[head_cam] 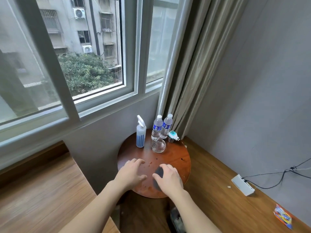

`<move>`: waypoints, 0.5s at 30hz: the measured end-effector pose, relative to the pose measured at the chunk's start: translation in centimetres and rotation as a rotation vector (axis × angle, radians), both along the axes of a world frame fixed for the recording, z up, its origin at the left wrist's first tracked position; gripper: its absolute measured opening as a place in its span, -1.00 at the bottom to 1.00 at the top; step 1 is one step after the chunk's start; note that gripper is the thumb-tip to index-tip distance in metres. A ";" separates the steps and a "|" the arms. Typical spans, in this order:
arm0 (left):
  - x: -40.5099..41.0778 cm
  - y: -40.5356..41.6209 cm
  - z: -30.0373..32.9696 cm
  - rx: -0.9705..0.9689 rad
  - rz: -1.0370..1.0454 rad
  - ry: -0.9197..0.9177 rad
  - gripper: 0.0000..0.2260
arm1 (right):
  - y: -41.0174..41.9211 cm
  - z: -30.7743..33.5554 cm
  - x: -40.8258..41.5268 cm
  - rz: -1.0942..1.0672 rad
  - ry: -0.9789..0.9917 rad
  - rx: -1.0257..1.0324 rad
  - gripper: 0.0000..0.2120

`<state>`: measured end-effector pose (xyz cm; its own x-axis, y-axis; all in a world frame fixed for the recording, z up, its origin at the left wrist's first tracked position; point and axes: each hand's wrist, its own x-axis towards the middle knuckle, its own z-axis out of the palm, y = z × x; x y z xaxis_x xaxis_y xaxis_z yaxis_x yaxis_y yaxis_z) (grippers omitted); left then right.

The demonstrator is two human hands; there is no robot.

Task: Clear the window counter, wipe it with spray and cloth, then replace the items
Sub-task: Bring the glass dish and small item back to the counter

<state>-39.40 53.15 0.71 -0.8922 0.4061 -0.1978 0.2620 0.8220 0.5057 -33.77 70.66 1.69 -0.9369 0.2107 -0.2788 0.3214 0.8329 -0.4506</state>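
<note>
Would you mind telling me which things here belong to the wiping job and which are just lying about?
Job: spray bottle, two water bottles, glass dish, plug-in device, dark cloth under the right hand, round table.
Lying about: white power strip, colourful packet, curtain.

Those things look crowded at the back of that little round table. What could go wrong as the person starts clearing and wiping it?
The two water bottles stand tightly together just behind the glass bowl; reaching in for one could topple the other onto the glass. The spray bottle is tall and narrow, so a passing arm might tip it. The right hand rests on a dark cloth near the table's front edge, where a wide wipe could drag it off.
</note>
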 end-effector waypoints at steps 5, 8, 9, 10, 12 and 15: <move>-3.7 2.4 -1.9 -0.025 0.009 -0.043 -0.46 | 2.5 -1.0 -4.3 0.019 -0.021 0.000 -0.46; -6.2 4.2 -3.0 -0.037 0.032 -0.065 -0.44 | 4.8 -2.1 -7.2 0.035 -0.036 0.004 -0.46; -7.1 4.9 -3.5 -0.041 0.047 -0.072 -0.43 | 5.7 -2.5 -8.2 0.037 -0.045 0.005 -0.46; -7.9 5.6 -4.0 -0.040 0.069 -0.079 -0.42 | 6.6 -2.8 -9.3 0.042 -0.051 0.007 -0.46; -9.5 7.3 -4.9 -0.040 0.108 -0.093 -0.41 | 8.5 -3.6 -11.7 0.061 -0.055 0.022 -0.45; -12.1 10.1 -6.6 -0.045 0.145 -0.129 -0.38 | 11.3 -4.7 -15.4 0.062 -0.058 0.021 -0.44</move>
